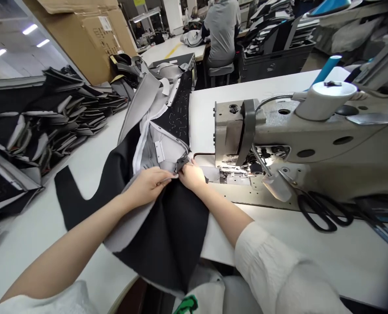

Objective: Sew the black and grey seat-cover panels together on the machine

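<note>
A large black and grey fabric piece (177, 222) lies across the white table and hangs over its front edge. My left hand (148, 185) pinches the pale edge of this fabric near its middle. Close beside it, my right hand (191, 175) is closed on the same piece, by a small dark tab (182, 164). The fabric's grey inner side, with a white strip (159, 151), faces up beyond my hands. To the right of my right hand stands a sewing machine (233, 131), its needle area lit.
Black-handled scissors (325, 211) rest at the machine's right front, near blue-handled ones (382, 226). Stacked fabric pieces (79, 109) fill the left. A cardboard box (86, 39) stands behind. A seated person (222, 30) is at the back.
</note>
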The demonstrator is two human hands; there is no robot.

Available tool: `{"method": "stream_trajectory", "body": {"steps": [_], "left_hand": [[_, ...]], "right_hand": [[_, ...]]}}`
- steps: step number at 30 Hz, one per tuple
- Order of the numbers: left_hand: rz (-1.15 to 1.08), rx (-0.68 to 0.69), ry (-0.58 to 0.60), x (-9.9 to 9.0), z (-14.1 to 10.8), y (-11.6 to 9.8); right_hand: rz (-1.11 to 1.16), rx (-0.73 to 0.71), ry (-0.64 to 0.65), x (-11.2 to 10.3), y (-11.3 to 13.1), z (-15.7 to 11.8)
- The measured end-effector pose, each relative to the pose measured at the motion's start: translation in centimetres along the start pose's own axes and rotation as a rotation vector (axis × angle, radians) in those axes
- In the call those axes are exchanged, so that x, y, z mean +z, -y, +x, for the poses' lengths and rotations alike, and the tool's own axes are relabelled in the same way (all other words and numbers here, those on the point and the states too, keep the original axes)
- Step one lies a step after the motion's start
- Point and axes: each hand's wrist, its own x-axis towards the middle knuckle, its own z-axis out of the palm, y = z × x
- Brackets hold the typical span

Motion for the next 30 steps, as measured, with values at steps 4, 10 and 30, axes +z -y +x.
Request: {"method": "stream_trajectory", "body": {"steps": [4, 10, 30], "left_hand": [[-0.351, -0.260, -0.051, 4.1, 0.8, -1.9], [-0.356, -0.112, -0.124, 8.5, 1.1, -2.5], [0.136, 0.114, 0.218, 9.7, 4.9, -4.9]], "right_hand": [[0.013, -0.058, 0.078, -0.3, -1.7, 1.1], [0.024, -0.213, 0.102, -2.4, -3.5, -4.6], [-0.165, -0.624, 0.092, -5.3, -3.2, -13.9]]}}
